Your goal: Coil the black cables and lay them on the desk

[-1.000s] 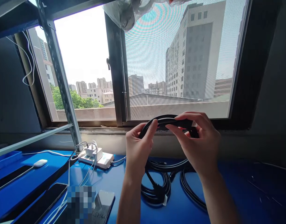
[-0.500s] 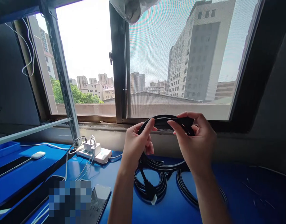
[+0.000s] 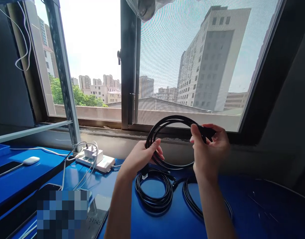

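Cable (image 3: 167,120), black, is arching in a raised loop between both hands, in front of the window sill (image 3: 105,134) and above the blue table (image 3: 182,219). Left hand (image 3: 142,156) is closing its fingers around the left side of the loop, thumb pressing against the strands. Right hand (image 3: 208,149) is pinching the plug end (image 3: 206,132) of the same cable between thumb and fingertips, at the loop's right side. Lower part of the loop is hanging down between the two wrists, just above the table.

Coiled cables (image 3: 153,192), also black, are lying flat on the table directly under the hands; a second coil (image 3: 192,199) is lying just beside the first, partly hidden by the right forearm. White power strip (image 3: 95,161) is sitting to the left near the sill, with white chargers and cords plugged into it. Phones (image 3: 97,215) are lying face up at the lower left. White mouse (image 3: 31,160) is resting on a blue shelf at the far left.
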`<state>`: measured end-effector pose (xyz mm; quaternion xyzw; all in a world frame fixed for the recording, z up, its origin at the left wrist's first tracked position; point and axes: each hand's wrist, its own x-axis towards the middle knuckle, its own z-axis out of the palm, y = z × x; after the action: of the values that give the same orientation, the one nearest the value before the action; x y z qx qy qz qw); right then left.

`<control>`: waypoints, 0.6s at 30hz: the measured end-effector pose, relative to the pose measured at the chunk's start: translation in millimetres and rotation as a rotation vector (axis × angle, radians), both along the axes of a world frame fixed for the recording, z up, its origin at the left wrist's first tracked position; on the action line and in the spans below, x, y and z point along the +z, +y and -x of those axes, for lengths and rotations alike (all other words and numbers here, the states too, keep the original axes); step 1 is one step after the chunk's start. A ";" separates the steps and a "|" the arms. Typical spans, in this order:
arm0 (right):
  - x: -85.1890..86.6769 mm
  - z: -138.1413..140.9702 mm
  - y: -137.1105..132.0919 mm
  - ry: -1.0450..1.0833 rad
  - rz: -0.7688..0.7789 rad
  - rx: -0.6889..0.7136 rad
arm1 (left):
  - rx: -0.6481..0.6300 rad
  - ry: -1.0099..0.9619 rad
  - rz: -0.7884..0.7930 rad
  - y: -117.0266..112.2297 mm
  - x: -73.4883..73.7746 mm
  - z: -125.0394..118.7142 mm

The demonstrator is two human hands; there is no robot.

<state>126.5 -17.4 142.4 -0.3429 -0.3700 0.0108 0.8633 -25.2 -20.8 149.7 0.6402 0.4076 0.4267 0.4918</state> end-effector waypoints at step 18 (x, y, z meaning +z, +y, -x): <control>-33.1 -16.7 18.6 -0.674 0.984 0.233 | 0.195 0.613 0.012 50.5 -40.3 15.5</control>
<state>143.2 1.1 109.3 -0.6436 -0.6098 0.1660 0.4317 -40.7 29.7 109.3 0.6940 0.5986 0.2570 0.3066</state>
